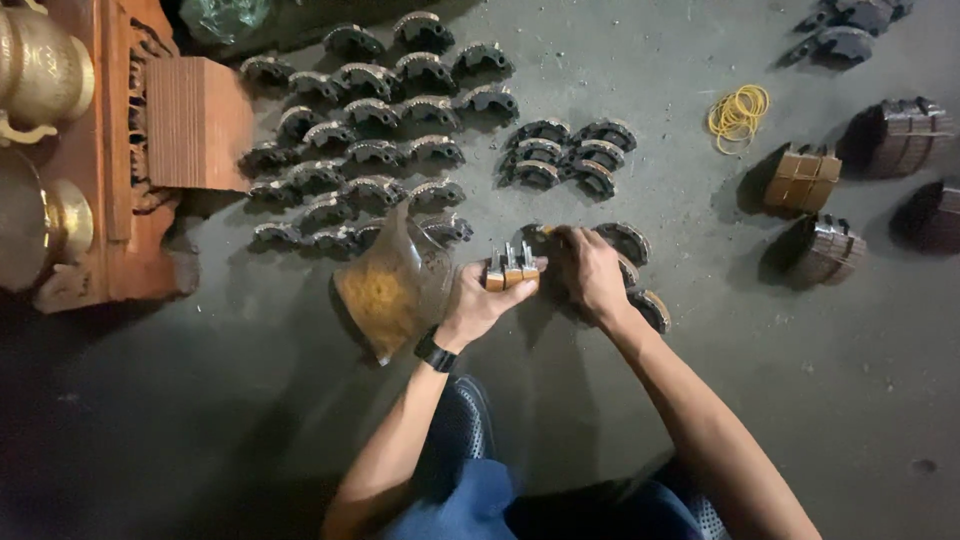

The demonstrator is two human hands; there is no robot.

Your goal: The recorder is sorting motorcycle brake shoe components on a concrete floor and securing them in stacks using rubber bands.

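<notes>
left hand (480, 300) – grip pinching a small stack of brake shoes (512, 268), just right of the plastic bag (395, 285) | right hand (590, 272) – fingers closed on the stack's far end | loose brake shoes in rows (370, 150) on the floor beyond the bag | yellow rubber bands (738, 112) well right

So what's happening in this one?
A person crouches over a concrete floor. The left hand holds a small stack of curved brake shoes, and the right hand rests on more shoes lying beside it. Rows of the same shoes cover the floor ahead, with a plastic bag, yellow rubber bands and bundled stacks nearby.
</notes>
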